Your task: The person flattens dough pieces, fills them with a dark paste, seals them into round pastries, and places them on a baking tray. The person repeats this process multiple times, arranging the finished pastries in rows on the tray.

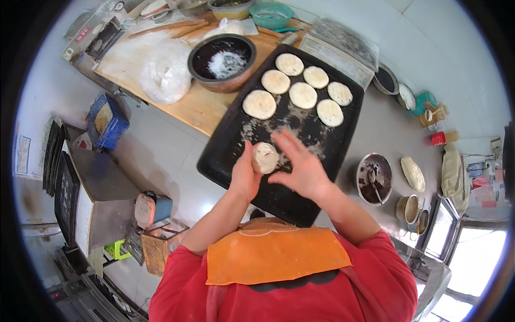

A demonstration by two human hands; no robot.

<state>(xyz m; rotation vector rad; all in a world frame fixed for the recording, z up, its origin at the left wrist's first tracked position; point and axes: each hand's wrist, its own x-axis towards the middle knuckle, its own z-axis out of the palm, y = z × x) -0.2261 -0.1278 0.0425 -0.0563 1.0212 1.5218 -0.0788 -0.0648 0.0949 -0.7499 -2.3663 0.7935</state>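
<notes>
In my left hand point(245, 173) lies a ball of dough point(265, 158) with a pleated, gathered top, held over the near half of a black baking tray point(225, 149). My right hand point(299, 165), slightly blurred, is at its right with fingers and thumb spread and nothing held; whether a fingertip touches the dough I cannot tell. Several flat round dough cakes point(303, 95) rest on the far half of the tray, which bears flour marks.
Left of the tray, a dark bowl point(241, 82) with white powder and a plastic-wrapped mass point(165, 76) sit on a wooden worktop point(189, 110). At right, a metal counter point(378, 124) holds a bowl of dark filling with a spoon point(373, 179), a dough piece point(413, 174) and a small metal bowl point(407, 209).
</notes>
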